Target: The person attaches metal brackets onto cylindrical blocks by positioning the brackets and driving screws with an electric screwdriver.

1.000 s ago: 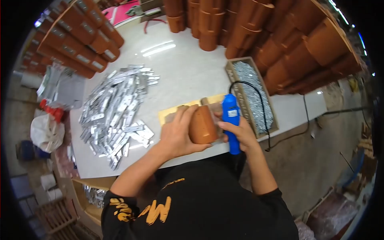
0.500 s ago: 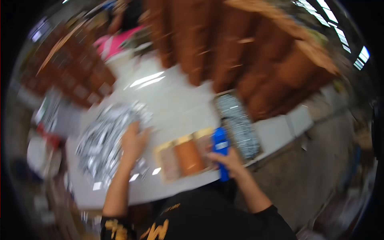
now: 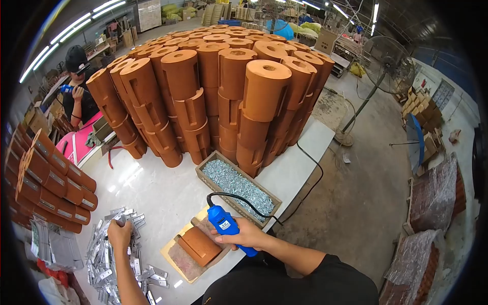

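While the right hand has its fingers wrapped around the tool, the left hand has its fingertips among the strips — whether pinched on one, I cannot tell. Just beside the right fingers lies the block; a bump from the tool could shift it — and overlapping strips could come up doubled.

Left hand is at the silver metal pieces — right hand grips a blue power tool, brown cylinder lying on the board nearby — screws beyond!
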`<move>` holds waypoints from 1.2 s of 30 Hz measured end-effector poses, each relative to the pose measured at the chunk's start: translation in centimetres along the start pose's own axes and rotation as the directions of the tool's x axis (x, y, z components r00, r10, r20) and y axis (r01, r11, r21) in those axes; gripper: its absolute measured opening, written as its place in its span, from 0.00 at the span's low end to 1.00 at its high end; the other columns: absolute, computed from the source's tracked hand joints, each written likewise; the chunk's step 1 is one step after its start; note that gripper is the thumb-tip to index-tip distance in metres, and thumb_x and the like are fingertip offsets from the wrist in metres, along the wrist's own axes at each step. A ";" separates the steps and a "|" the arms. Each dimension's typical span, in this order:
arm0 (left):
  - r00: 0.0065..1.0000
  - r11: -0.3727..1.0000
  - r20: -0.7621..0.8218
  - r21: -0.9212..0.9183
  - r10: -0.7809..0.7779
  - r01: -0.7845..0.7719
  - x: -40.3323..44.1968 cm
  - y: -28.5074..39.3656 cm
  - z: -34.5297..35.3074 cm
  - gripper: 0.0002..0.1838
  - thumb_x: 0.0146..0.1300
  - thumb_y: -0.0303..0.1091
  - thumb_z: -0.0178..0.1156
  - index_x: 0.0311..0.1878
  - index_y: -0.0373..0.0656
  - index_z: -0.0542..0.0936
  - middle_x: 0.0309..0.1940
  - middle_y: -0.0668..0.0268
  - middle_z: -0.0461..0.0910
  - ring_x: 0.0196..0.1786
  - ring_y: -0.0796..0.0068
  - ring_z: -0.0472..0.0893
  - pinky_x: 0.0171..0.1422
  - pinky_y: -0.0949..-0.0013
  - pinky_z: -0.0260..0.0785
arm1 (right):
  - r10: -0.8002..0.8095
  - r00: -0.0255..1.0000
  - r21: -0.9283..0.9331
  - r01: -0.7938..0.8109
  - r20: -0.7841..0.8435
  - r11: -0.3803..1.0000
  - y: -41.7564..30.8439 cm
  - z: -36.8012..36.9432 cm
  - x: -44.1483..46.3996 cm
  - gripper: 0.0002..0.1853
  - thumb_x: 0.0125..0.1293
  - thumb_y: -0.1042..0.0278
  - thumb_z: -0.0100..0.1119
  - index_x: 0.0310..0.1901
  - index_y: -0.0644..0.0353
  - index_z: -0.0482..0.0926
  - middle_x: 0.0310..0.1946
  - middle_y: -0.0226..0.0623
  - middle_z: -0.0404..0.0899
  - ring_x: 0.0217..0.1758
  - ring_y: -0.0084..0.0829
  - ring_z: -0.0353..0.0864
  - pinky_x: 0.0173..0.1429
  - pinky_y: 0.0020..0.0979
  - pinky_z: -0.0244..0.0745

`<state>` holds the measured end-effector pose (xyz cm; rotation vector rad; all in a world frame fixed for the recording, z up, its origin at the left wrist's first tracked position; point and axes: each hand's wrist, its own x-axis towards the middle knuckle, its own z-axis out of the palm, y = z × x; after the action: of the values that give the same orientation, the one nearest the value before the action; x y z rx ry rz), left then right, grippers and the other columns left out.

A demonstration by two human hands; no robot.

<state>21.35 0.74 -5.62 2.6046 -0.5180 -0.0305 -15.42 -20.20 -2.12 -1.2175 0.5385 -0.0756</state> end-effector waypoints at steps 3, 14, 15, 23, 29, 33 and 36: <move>1.000 0.869 0.007 -0.494 0.027 -0.020 -0.9 -0.5 0.2 0.07 0.57 0.27 0.61 0.35 0.38 0.74 0.20 0.72 0.70 0.21 0.84 0.66 0.24 0.74 0.61 | -0.035 0.999 -0.018 0.035 -0.003 0.999 -0.4 0.3 0.0 0.30 0.60 0.64 0.71 0.61 0.65 0.72 0.51 0.35 0.82 0.24 0.18 0.74 0.28 0.22 0.72; 0.763 0.239 0.604 -0.795 0.230 0.557 -12.9 12.0 -2.5 0.19 0.65 0.23 0.49 0.59 0.39 0.73 0.14 0.79 0.57 0.14 0.89 0.54 0.16 0.79 0.45 | -0.067 0.997 -0.212 0.059 -0.031 0.976 -1.5 2.3 -0.5 0.25 0.57 0.62 0.75 0.52 0.64 0.79 0.39 0.31 0.83 0.34 0.18 0.81 0.33 0.24 0.77; 0.754 0.240 0.619 -0.784 0.220 0.573 -12.9 12.1 -2.1 0.18 0.66 0.23 0.49 0.59 0.40 0.73 0.14 0.79 0.57 0.14 0.88 0.54 0.17 0.79 0.45 | -0.052 0.996 -0.269 0.033 -0.066 0.962 -0.7 2.1 -0.8 0.24 0.56 0.62 0.76 0.51 0.65 0.79 0.38 0.33 0.83 0.35 0.19 0.81 0.35 0.24 0.77; 0.781 0.373 0.585 -0.789 0.216 0.488 -11.3 12.6 0.2 0.18 0.64 0.23 0.53 0.58 0.37 0.73 0.25 0.69 0.76 0.18 0.90 0.61 0.21 0.82 0.53 | -0.168 0.974 -0.452 0.082 -0.153 0.888 2.6 2.0 -1.3 0.26 0.54 0.62 0.76 0.52 0.66 0.79 0.40 0.38 0.85 0.42 0.28 0.84 0.50 0.30 0.78; 0.805 0.551 0.538 -0.763 0.250 0.338 -10.7 11.7 0.9 0.19 0.62 0.22 0.53 0.57 0.35 0.77 0.21 0.74 0.72 0.22 0.87 0.66 0.27 0.76 0.60 | -0.156 0.971 -0.472 0.053 -0.181 0.880 4.0 2.6 -0.9 0.28 0.53 0.60 0.78 0.52 0.67 0.79 0.41 0.40 0.85 0.43 0.29 0.84 0.52 0.31 0.78; 0.802 0.621 0.558 -0.712 0.215 0.329 -9.9 11.0 0.3 0.18 0.63 0.23 0.54 0.57 0.35 0.77 0.25 0.73 0.76 0.25 0.88 0.69 0.29 0.79 0.61 | -0.137 0.974 -0.458 0.041 -0.179 0.888 4.5 2.6 -0.6 0.30 0.53 0.62 0.78 0.54 0.67 0.77 0.43 0.40 0.84 0.45 0.28 0.83 0.53 0.31 0.77; 0.824 0.617 0.511 -0.738 0.245 0.274 -9.9 10.2 1.9 0.17 0.64 0.23 0.55 0.57 0.35 0.77 0.28 0.71 0.80 0.29 0.87 0.73 0.33 0.79 0.65 | -0.153 0.974 -0.397 0.076 -0.166 0.915 4.7 2.7 -0.5 0.31 0.53 0.65 0.78 0.56 0.68 0.75 0.46 0.39 0.82 0.47 0.27 0.82 0.54 0.30 0.77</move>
<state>8.35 -4.78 -3.33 1.6491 -0.5158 -0.8861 -15.77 -16.01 -5.53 -1.6427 0.6727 -0.1970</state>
